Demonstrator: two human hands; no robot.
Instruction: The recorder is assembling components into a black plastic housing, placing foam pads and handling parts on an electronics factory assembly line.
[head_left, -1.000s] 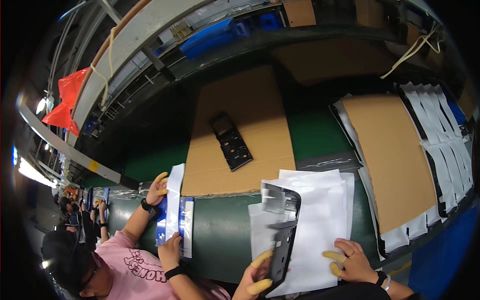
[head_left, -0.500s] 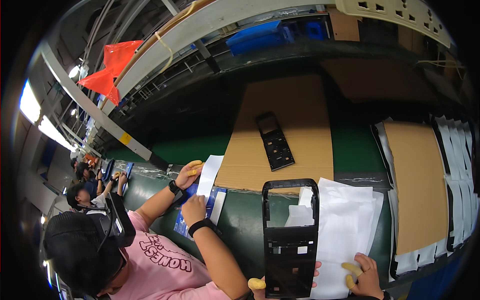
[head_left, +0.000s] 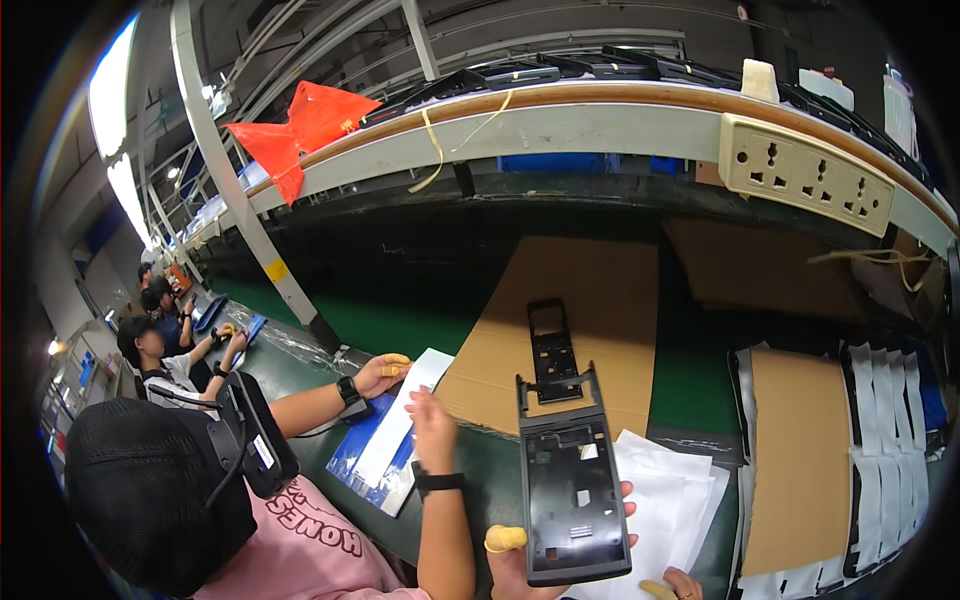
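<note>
My left hand (head_left: 507,568), a yellow finger cot on its thumb, is closed around a black plastic housing (head_left: 572,490). Its thumb lies along the left edge, and fingertips show at the right edge. The housing stands tilted up, with an open frame at its top and small cutouts in its body. Low in the picture, my right hand (head_left: 684,584) shows only its fingers, one with a yellow cot. They are apart, beside the lower part of some loose white sheets (head_left: 668,480); the rest of that hand is cut off.
Beyond, a similar black housing (head_left: 553,350) lies on a cardboard sheet (head_left: 620,290). Rows of white-wrapped pieces (head_left: 885,420) and another cardboard (head_left: 800,450) are at right. Close on the left, a co-worker in pink (head_left: 300,530) handles a white strip (head_left: 400,425). A socket strip (head_left: 808,172) hangs overhead.
The view has tilted upward, bringing the overhead shelf into sight. The housing in my left hand has tipped, its underside edge now showing. My right hand has shifted left and down toward the picture's lower edge.
</note>
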